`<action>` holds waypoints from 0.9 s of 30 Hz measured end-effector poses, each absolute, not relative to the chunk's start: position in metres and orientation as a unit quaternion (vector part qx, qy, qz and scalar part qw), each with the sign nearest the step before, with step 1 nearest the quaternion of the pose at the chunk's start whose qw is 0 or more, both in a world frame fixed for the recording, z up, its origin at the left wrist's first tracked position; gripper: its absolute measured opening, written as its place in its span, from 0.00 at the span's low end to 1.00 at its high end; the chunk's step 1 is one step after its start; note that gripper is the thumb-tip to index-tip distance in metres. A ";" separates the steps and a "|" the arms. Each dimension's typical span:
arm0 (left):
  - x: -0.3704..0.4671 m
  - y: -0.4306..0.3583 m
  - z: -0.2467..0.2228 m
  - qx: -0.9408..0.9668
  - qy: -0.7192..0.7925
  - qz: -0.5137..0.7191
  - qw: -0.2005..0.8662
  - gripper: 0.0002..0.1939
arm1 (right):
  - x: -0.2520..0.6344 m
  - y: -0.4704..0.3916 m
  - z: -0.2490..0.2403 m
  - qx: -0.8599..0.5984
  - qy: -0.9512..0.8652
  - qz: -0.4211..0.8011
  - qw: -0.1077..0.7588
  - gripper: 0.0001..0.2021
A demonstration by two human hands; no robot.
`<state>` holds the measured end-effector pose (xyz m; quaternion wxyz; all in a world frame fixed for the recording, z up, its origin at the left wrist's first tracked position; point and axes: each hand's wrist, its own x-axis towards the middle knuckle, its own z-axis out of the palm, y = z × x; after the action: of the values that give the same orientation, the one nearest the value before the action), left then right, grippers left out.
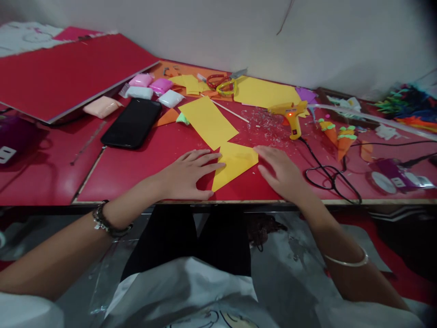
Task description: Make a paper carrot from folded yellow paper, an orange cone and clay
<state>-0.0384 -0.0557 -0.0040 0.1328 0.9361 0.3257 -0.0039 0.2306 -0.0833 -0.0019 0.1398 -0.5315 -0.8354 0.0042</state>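
A folded yellow sheet [235,163] lies on the red tabletop close to its front edge. My left hand [189,175] rests flat with its fingers spread, two fingertips on the sheet's left side and the thumb near its lower corner. At the sheet's right edge, the fingertips of my right hand [278,171] touch the paper, thumb apart from the fingers. Just behind is a second yellow piece [208,122], flat and roughly rectangular. A bit of light green clay [182,119] sits at its left edge.
A black phone [132,123] and clay packets [141,80] lie at left. Behind are scissors [225,85] and yellow paper [264,92]. A yellow glue gun [290,117], its light lit, trails a black cable [329,177] at right, near small orange cones [344,141].
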 end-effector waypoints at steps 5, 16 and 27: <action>-0.042 -0.060 -0.004 0.934 0.321 0.006 0.153 0.46 | 0.212 -0.095 -0.008 -0.494 -0.863 0.043 0.099 0.19; -0.022 -0.103 -0.011 0.948 0.294 0.059 0.108 0.37 | 0.169 -0.140 -0.009 -0.577 -0.813 -0.043 0.057 0.23; -0.009 -0.105 -0.013 0.947 0.312 0.079 0.003 0.32 | 0.192 -0.140 -0.002 -0.523 -0.848 0.071 0.056 0.25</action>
<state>-0.0086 -0.1049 -0.0130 0.0032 0.9466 0.3125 0.0791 0.1920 -0.1402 -0.0023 0.0559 -0.5226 -0.8478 0.0706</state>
